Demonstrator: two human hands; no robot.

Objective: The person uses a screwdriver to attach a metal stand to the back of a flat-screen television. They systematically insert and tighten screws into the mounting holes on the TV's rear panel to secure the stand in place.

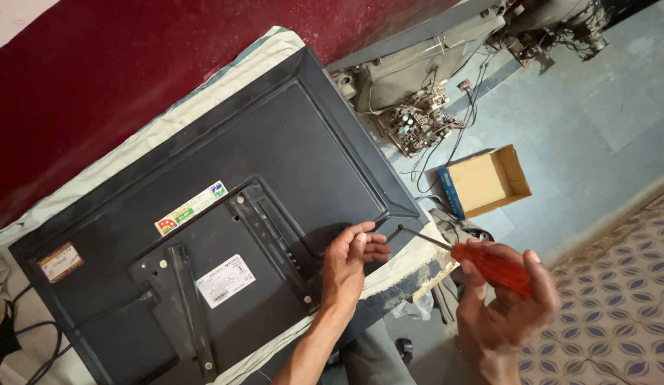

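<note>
A big flat TV (203,214) lies face down across the middle and left of the frame. Its black back is up. It rests on a pale cloth (275,46) that covers the table (389,296). The cloth peeks out along the top edge and the lower right edge of the TV.

The left hand (350,260) is in the lower middle of the frame. It rests on the back of the TV near the TV's right corner. Its fingers (375,249) are curled in, with the tips pinched close together. Whether it holds something small cannot be told.

The right hand (503,299) is in the lower right of the frame, off the side of the table. It is closed around the red handle of a screwdriver (489,265). The thin metal shaft points up and left. Its tip is just beside the left hand's fingers, at the TV's corner.

Two black metal bars (189,306) are fixed on the back of the TV, left of the left hand. A white sticker (225,280) sits between them. A long bright sticker (193,207) lies higher up, and another sticker (59,262) is near the left end.

On the grey floor (596,107) in the upper right stands an open cardboard box (485,182). Above it is an old set (417,78) with its wires and boards showing. A patterned mat (624,299) fills the lower right corner. A dark red wall (96,71) fills the upper left.
</note>
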